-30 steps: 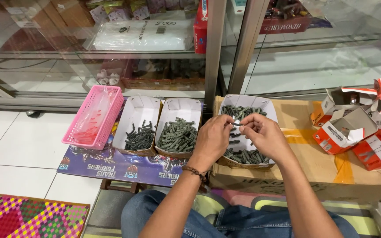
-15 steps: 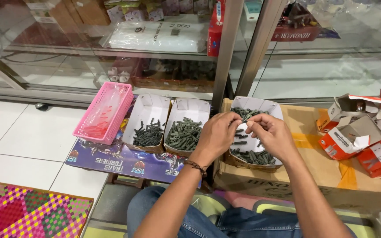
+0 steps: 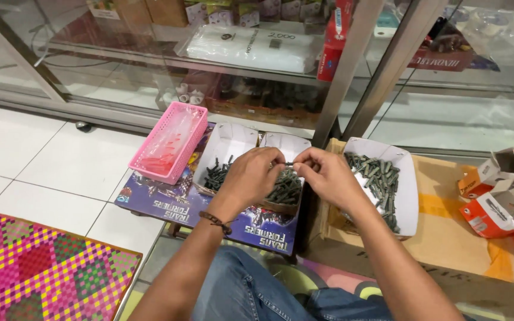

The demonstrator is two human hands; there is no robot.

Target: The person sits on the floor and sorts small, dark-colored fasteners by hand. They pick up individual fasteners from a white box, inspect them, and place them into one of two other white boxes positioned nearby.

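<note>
Fingertips of left hand and right hand pinch a small dark plug.

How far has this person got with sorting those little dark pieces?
Two white trays already hold dark pieces. The left hand and right hand pinch one small piece between them. The right tray still holds a big pile.

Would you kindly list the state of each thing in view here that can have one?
Left hand: pinching a small dark piece.
Right hand: pinching the same small dark piece.
Right paper tray: open, holding dark pieces.
Middle paper tray: open, holding dark pieces.
Pink basket: tilted, holding pink items.
Orange-and-white cartons: torn open.
</note>
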